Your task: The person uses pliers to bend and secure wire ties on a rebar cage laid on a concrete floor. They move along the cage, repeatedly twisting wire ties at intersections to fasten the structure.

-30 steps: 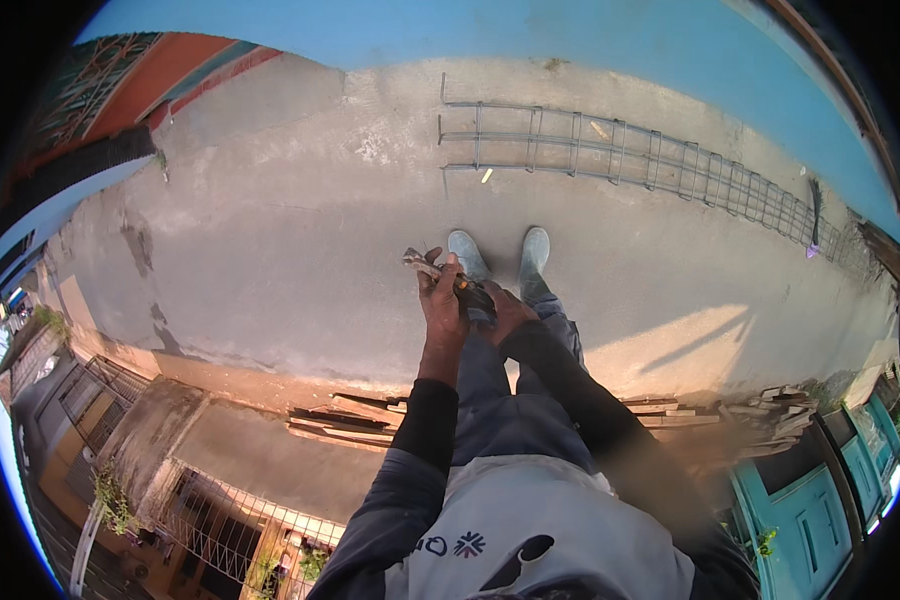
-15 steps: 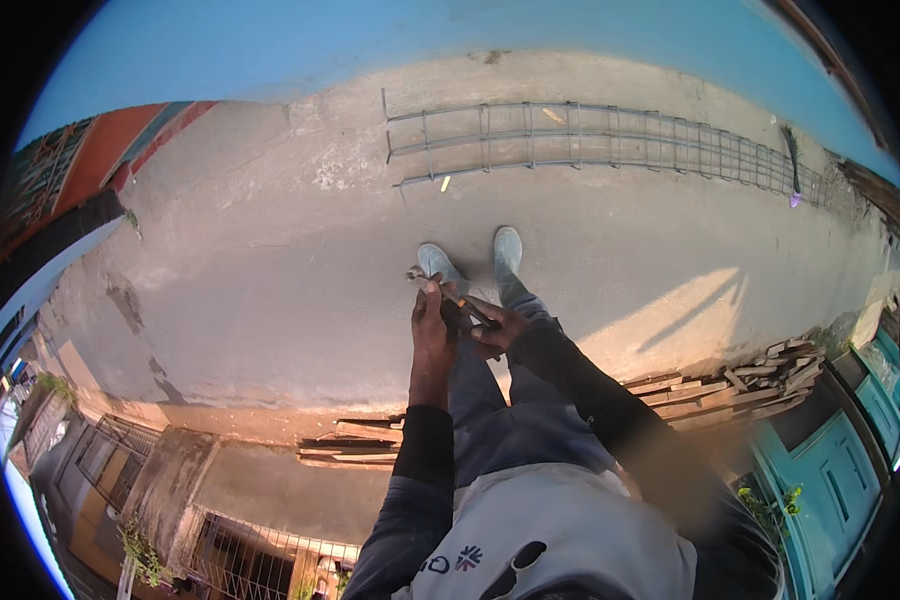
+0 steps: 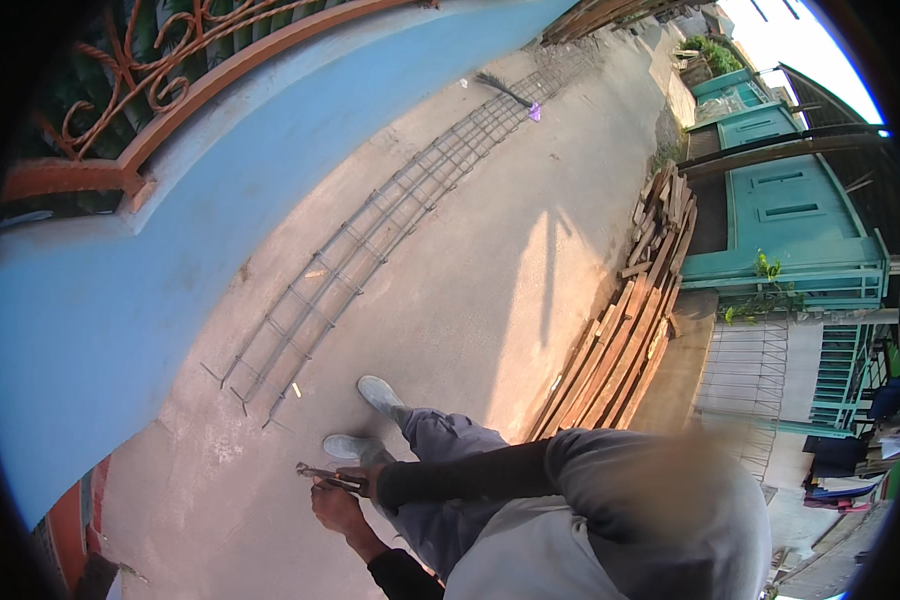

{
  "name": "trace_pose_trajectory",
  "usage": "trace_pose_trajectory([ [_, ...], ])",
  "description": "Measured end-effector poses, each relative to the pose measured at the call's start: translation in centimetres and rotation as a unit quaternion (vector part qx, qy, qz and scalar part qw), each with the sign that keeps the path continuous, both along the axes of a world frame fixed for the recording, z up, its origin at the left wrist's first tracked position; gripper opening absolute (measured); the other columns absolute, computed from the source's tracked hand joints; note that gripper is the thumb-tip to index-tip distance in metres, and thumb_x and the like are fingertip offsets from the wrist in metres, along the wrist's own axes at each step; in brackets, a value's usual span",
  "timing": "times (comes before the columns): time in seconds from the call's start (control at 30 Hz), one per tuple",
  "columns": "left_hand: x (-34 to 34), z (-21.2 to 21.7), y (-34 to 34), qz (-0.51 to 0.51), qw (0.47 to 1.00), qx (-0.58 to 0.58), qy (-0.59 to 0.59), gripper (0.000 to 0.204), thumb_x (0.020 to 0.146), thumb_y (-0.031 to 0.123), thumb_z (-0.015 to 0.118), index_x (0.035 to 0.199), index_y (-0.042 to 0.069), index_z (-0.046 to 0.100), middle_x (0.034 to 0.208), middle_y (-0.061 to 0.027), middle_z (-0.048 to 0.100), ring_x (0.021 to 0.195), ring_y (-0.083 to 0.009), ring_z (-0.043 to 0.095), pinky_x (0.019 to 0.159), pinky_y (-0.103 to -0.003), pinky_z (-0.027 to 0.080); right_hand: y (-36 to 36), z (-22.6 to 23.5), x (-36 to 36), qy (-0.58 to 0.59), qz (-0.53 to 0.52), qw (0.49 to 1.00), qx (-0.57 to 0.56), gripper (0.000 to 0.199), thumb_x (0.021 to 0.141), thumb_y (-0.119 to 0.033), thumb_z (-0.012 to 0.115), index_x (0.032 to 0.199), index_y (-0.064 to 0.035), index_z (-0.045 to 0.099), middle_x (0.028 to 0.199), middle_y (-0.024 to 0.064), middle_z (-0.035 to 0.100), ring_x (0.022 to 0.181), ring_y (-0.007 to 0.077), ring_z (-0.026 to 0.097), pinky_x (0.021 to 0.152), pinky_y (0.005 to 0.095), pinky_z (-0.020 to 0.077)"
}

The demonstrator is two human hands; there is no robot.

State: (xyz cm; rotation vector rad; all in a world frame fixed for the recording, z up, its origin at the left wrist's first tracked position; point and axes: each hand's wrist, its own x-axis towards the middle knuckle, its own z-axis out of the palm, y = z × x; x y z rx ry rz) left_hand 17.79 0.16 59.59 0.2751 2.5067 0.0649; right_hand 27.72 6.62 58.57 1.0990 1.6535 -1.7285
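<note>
A pair of metal pincers (image 3: 310,471) is held in front of my legs, its rounded head pointing left. My left hand (image 3: 338,508) is closed about it near the head, fingers bent. Behind it, my right hand (image 3: 372,482) grips the handle end; its sleeve and the tool partly cover the fingers. Both hands are just beside my light grey shoes (image 3: 353,446). Beyond the shoes, a long cage of steel rebar (image 3: 342,275) lies on the concrete, its near end with rods sticking out.
A blue wall (image 3: 170,290) with an orange metal railing (image 3: 135,165) borders the left side. Stacked wooden planks (image 3: 610,355) lie along the right, before turquoise gates (image 3: 800,215). A dark bristly broom (image 3: 505,90) with a purple end rests across the far rebar.
My view has turned to the right, so the rebar cage now runs diagonally away and the planks and gates show more fully. Both hands still hold the pincers.
</note>
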Motion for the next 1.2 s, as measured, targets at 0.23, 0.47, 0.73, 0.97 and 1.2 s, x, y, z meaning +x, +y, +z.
trace_pose_trajectory([
  [0.23,1.2,0.1,-0.1,-0.110,0.993,0.048,0.009,0.038,0.100,0.033,0.040,0.088,0.003,0.060,0.069,-0.0254,0.064,0.069,-0.0425,0.066,0.060,-0.051,0.051,1.4,-2.9,3.9,0.063,-0.006,0.993,-0.100,0.076,0.079,-0.004,0.058,0.148,-0.0227,0.032,0.113,0.0177,0.064,0.083,0.0223,0.067,0.070,0.0335,0.0534],
  [0.47,2.0,-3.8,-5.7,0.306,0.888,0.324,-0.111,0.034,0.101,0.029,0.044,0.089,0.000,0.058,0.066,-0.0126,0.062,0.058,-0.0204,0.059,0.059,-0.033,0.049,-0.2,-3.9,3.7,0.086,-0.056,0.989,-0.111,0.076,0.081,0.008,0.052,0.149,-0.0158,0.029,0.141,0.0119,0.044,0.116,0.0240,0.058,0.088,0.0326,0.0518],
  [0.73,0.4,0.3,-3.1,0.346,0.787,0.488,-0.149,0.043,0.102,0.039,0.041,0.096,0.000,0.058,0.080,-0.0103,0.066,0.064,-0.0154,0.061,0.060,-0.029,0.049,2.6,-1.3,2.7,0.013,-0.114,0.989,-0.092,0.065,0.084,0.007,0.046,0.145,-0.0076,0.028,0.123,0.0140,0.059,0.097,0.0242,0.067,0.084,0.0316,0.0542],
  [0.97,-0.6,1.8,-2.6,0.388,0.737,0.545,-0.103,0.048,0.100,0.044,0.044,0.103,-0.002,0.056,0.094,-0.0200,0.066,0.082,-0.0261,0.067,0.078,-0.037,0.053,9.3,-6.7,4.9,0.001,-0.101,0.995,-0.021,0.031,0.085,-0.006,0.051,0.114,0.0003,0.047,0.090,0.0207,0.070,0.076,0.0255,0.070,0.072,0.0323,0.0554],
  [1.2,-1.8,1.4,-6.4,0.447,0.695,0.546,-0.134,0.049,0.098,0.046,0.049,0.108,-0.002,0.054,0.088,-0.0133,0.060,0.081,-0.0252,0.063,0.083,-0.042,0.054,15.1,-2.1,7.3,0.101,-0.013,0.972,0.211,0.026,0.079,-0.006,0.065,0.104,-0.0110,0.062,0.101,0.0028,0.055,0.090,0.0142,0.054,0.083,0.0293,0.0456],
])
